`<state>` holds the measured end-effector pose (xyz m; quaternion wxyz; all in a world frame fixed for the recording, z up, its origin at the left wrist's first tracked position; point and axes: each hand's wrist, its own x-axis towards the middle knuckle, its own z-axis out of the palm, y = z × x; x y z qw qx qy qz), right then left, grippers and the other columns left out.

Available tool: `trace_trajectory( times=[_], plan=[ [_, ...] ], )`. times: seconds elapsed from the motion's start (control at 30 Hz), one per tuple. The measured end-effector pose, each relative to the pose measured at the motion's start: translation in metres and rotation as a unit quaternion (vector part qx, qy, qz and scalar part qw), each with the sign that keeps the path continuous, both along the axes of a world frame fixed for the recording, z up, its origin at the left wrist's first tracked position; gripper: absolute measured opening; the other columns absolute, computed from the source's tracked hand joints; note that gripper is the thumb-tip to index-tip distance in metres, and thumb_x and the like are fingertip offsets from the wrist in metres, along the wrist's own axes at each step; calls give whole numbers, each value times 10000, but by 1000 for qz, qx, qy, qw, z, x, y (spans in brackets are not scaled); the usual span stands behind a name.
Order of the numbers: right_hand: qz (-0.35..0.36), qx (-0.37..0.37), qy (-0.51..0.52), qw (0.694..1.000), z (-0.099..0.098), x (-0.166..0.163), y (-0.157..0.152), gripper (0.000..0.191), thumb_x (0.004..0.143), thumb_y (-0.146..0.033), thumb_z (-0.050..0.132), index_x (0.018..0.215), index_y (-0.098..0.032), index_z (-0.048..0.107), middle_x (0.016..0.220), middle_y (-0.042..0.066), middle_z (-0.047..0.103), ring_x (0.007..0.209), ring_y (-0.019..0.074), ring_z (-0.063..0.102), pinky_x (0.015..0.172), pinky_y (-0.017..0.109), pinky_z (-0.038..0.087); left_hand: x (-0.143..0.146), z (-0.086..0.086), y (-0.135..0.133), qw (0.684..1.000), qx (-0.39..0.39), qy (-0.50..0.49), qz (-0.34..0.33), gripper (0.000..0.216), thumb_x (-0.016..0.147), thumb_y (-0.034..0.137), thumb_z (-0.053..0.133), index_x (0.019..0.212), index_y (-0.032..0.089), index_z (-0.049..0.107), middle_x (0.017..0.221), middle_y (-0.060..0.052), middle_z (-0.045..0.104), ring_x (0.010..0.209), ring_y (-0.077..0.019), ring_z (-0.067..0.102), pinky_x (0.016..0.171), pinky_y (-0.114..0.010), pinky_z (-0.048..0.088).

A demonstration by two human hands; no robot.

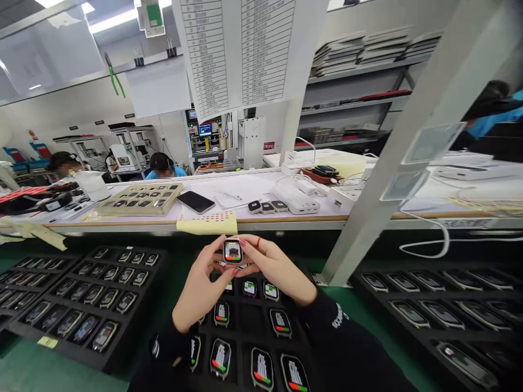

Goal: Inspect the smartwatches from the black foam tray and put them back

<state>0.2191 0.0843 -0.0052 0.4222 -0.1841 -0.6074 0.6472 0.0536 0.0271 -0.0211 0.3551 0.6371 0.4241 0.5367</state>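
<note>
Both my hands hold up one small smartwatch body with a lit screen, above a black tray. My left hand pinches its left side with the fingertips. My right hand grips its right side; a red thread ring shows on one finger. The tray under my hands carries several watch bodies with lit screens showing red and green bars.
Black trays of dark-screened watch bodies lie at the left and right on a green mat. A raised shelf behind holds a beige tray, a phone, white chargers and cables. A slanted grey post stands at the right. Other people sit far left.
</note>
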Motion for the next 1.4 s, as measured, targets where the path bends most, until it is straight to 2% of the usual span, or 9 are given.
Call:
trace_trajectory(
  times=[0.2,0.4,0.47,0.53,0.67,0.87,1.17,1.3,1.4],
  plan=[
    [5,9,-55,998,-11,-3,1,587,805,-673,730,1046,-144,647,935,81,666,751,214,689,636,300,648,-6,-16,1,999,4,-18,27,513,819,205,680,1311,299,566,1104,-55,625,900,-165,627,822,-309,542],
    [7,27,-65,997,-17,-4,0,519,878,-614,671,1106,-152,611,934,77,635,757,221,671,637,327,635,-7,-14,-3,1000,12,-23,17,562,771,144,713,1287,329,588,1133,-36,591,853,-138,612,753,-268,545],
    [-27,84,-61,994,-19,-3,-3,443,932,-535,630,1197,-185,567,1002,82,607,866,242,648,660,339,625,-8,-13,-4,999,26,-29,27,561,757,145,731,1272,324,601,1099,-29,590,832,-129,607,756,-266,544],
    [-79,171,-50,981,-21,-2,-7,365,970,-428,596,1263,-227,511,1106,87,569,1002,254,601,780,378,596,-10,-12,-5,998,30,-37,35,562,745,152,747,1263,317,609,1073,-26,585,810,-123,601,756,-268,546],
    [-152,344,-55,925,-23,-1,-15,204,959,-260,582,1160,-242,549,1241,99,505,1178,278,500,1013,464,432,-15,-10,-5,998,11,-54,35,584,720,174,781,1268,287,611,994,-25,585,788,-128,597,761,-282,550],
    [-223,460,-81,855,-24,-5,-18,90,930,-156,583,961,-235,614,1204,103,516,1228,318,447,992,501,418,-15,-12,-2,996,-8,-77,34,586,677,182,808,1233,247,634,928,-23,591,776,-147,610,730,-297,560],
    [-268,514,-127,805,-29,-6,-20,132,957,-111,534,949,-223,604,1203,101,495,1253,337,405,982,525,390,-11,-10,-7,997,30,-15,65,552,707,119,763,1212,307,644,1000,-6,580,761,-121,639,755,-276,581],
    [-282,502,-125,808,-30,-6,-20,144,969,-111,489,926,-222,570,1136,96,523,1204,325,446,943,507,418,-8,-10,-6,996,53,42,64,552,722,119,750,1225,314,631,1000,-3,586,755,-122,637,749,-275,582],
    [-324,469,-87,817,-29,-3,-20,140,986,-136,464,912,-222,545,1058,91,532,1079,299,517,872,460,453,-10,-11,0,993,67,74,56,520,740,149,747,1220,310,629,1015,-11,596,762,-131,633,753,-285,579]
  ],
)
